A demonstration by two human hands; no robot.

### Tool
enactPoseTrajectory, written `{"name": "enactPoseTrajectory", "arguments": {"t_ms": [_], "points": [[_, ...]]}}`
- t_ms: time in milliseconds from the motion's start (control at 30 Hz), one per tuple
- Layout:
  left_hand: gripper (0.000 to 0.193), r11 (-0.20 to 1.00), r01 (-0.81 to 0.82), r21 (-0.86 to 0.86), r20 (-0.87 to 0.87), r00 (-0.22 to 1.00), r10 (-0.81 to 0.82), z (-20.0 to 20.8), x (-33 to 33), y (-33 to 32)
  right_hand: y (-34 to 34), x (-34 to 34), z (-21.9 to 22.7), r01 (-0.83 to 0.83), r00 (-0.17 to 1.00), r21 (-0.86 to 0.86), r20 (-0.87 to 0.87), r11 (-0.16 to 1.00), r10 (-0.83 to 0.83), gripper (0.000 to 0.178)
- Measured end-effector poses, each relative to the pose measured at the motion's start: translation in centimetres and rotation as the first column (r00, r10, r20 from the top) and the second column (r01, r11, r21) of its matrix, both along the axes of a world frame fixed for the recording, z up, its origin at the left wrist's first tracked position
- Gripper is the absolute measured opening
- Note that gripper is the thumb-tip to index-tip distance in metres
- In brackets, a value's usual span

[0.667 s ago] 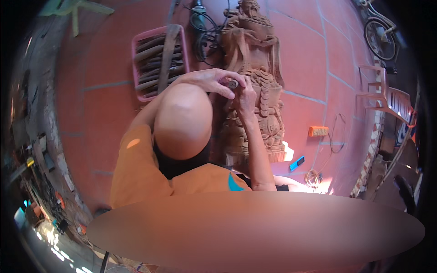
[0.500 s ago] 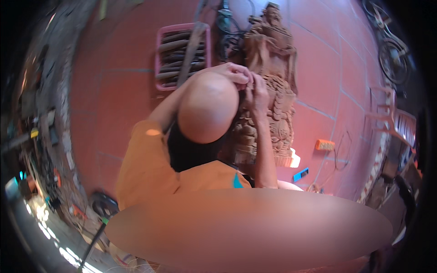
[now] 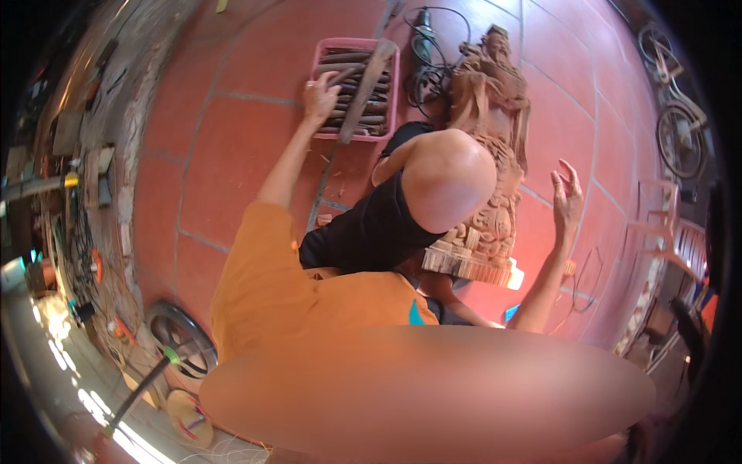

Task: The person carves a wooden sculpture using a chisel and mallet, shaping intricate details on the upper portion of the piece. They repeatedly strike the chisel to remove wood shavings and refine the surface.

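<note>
My left hand (image 3: 321, 99) reaches over the left rim of a pink plastic basket (image 3: 318, 58). Its fingers close on a dark stick-like tool (image 3: 342, 76), whose exact kind is too small to tell. Several similar dark rods fill the basket, and a long flat wooden board (image 3: 366, 91) lies slantwise across it. Off to the right, my right hand (image 3: 568, 193) hovers above the tiled floor with fingers apart and nothing in it. Between my hands lies a carved wooden statue (image 3: 488, 116) of a bearded figure, on its back; my bent knee (image 3: 452, 174) hides part of its lower half.
Behind the statue's left side rests a green power tool (image 3: 423, 35) with a coiled black cable. A pink plastic chair (image 3: 665, 220) and a bicycle (image 3: 680, 116) stand at the right. At the lower left is a black wheel-like ring (image 3: 182, 336). Wood chips lie near the basket.
My hands have parted from over the statue. The left has gone to the basket and grips a tool there; the right has swung out right and opened. My view and knee have shifted.
</note>
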State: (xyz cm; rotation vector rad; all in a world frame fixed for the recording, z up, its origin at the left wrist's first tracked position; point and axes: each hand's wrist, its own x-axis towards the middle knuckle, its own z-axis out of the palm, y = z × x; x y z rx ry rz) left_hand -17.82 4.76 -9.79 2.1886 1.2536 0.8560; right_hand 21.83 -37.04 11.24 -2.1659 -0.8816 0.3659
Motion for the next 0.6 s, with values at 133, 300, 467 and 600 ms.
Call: {"name": "enactPoseTrajectory", "arguments": {"t_ms": [133, 300, 467, 600], "points": [[0.041, 0.996, 0.027, -0.08, -0.076, 0.997, -0.033, -2.9, -1.7, 0.6, -6.9, 1.0, 1.7, 0.075, 0.991, -0.198, 0.124, 0.977, -0.051, 0.038], [0.044, 0.979, 0.131, 0.156, -0.241, 0.966, -0.091, -2.4, 1.2, -1.0, -17.7, 0.7, -1.0, -0.041, 0.992, -0.201, -0.127, 0.979, 0.015, 0.041], [0.045, 0.776, 0.441, -0.451, 0.322, 0.891, -0.32, 3.5, 6.6, -2.2, -27.8, -1.1, -0.1, -0.01, 0.956, -0.313, -0.281, 0.95, -0.083, 0.041], [0.037, 0.64, 0.657, -0.398, 0.288, 0.752, -0.593, 13.6, 12.7, -1.9, -34.4, -2.2, 2.9, 0.155, 0.966, -0.466, -0.113, 0.871, -0.233, 0.044]]}}
